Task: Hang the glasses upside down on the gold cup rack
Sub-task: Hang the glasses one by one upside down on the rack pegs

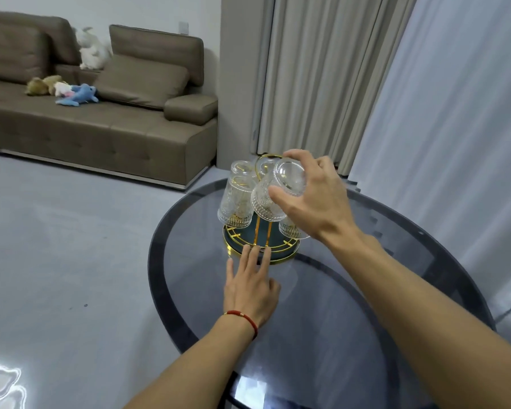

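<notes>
The gold cup rack (260, 251) stands on a round dark glass table (331, 305), with a gold ring handle on top and a teal tray base. Several clear ribbed glasses hang upside down on it, one at the left (236, 206) and one partly hidden at the right (289, 230). My right hand (316, 196) grips the base of another inverted, tilted glass (273, 196) at the front of the rack. My left hand (250, 287) lies flat on the table, fingers spread, fingertips touching the rack's base rim.
A brown sofa (95, 119) with plush toys stands at the back left on a grey floor. Beige and white curtains (366, 84) hang behind the table. The table edge curves close to the rack on the left.
</notes>
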`<action>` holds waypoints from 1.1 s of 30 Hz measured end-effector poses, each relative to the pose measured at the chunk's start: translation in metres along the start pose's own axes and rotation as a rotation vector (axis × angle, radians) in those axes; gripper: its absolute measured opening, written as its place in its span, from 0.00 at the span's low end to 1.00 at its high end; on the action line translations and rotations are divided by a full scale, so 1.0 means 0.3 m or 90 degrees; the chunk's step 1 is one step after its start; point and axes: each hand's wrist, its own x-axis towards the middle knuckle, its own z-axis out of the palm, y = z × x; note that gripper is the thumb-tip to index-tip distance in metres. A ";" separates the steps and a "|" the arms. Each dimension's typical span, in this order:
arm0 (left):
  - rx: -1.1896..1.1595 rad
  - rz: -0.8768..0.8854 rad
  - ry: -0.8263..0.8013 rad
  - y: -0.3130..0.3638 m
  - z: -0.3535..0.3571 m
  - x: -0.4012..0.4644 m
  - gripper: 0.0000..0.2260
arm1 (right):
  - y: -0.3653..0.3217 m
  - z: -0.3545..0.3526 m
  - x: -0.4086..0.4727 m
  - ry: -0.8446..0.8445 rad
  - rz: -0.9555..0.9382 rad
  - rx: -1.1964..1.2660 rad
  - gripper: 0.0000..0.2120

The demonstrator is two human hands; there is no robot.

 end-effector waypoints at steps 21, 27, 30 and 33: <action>-0.013 -0.018 0.033 0.019 0.012 0.003 0.30 | 0.112 0.213 0.068 -0.114 -0.087 -0.278 0.31; -0.042 -0.015 0.036 0.021 0.001 -0.005 0.30 | 0.153 0.154 0.053 -0.014 -0.081 -0.131 0.21; -0.023 -0.015 0.034 0.024 -0.006 -0.015 0.29 | 0.202 0.099 0.046 0.094 0.030 0.008 0.13; 0.016 -0.021 0.044 0.022 -0.014 -0.027 0.28 | 0.246 0.074 0.013 0.086 0.094 0.066 0.12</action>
